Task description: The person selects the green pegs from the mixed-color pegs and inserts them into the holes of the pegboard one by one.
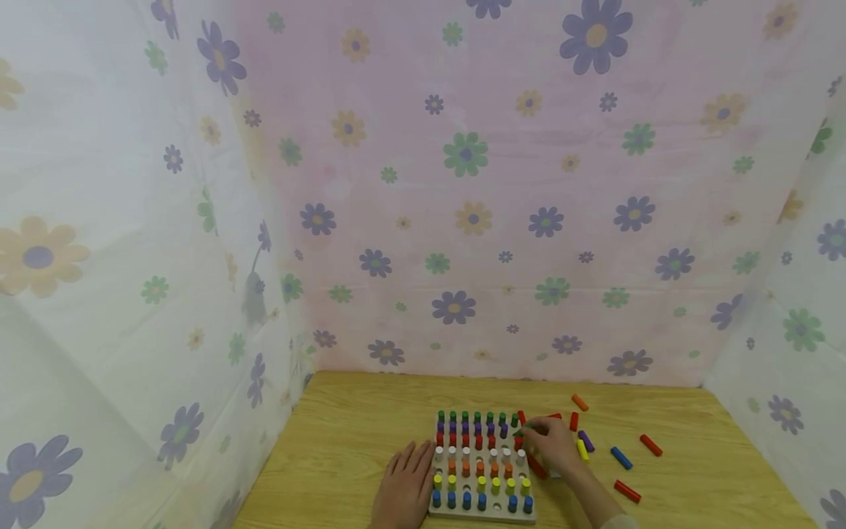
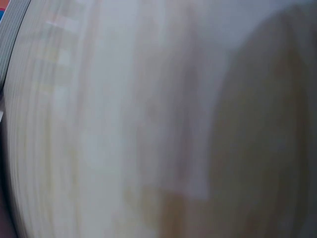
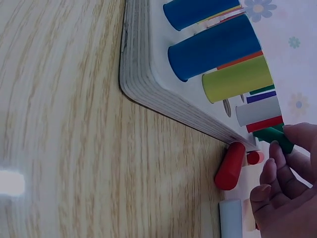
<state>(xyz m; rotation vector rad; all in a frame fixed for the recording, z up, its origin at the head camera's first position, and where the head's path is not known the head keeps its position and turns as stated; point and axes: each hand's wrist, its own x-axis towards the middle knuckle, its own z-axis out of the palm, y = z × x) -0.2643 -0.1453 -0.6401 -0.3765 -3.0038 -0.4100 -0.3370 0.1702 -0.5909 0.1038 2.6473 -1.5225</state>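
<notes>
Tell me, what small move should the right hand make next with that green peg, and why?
Probably lower the green peg into a free hole at the board's right edge. The right hand pinches it right there, beside the rows of standing pegs, while the left hand lies flat by the board's left side.

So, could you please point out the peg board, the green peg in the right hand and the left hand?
peg board (image 1: 485, 516): head view, bare front edge.
green peg (image 3: 275, 137): right wrist view, its side near the fingertips.
left hand (image 1: 405, 491): head view, back of the hand.
</notes>
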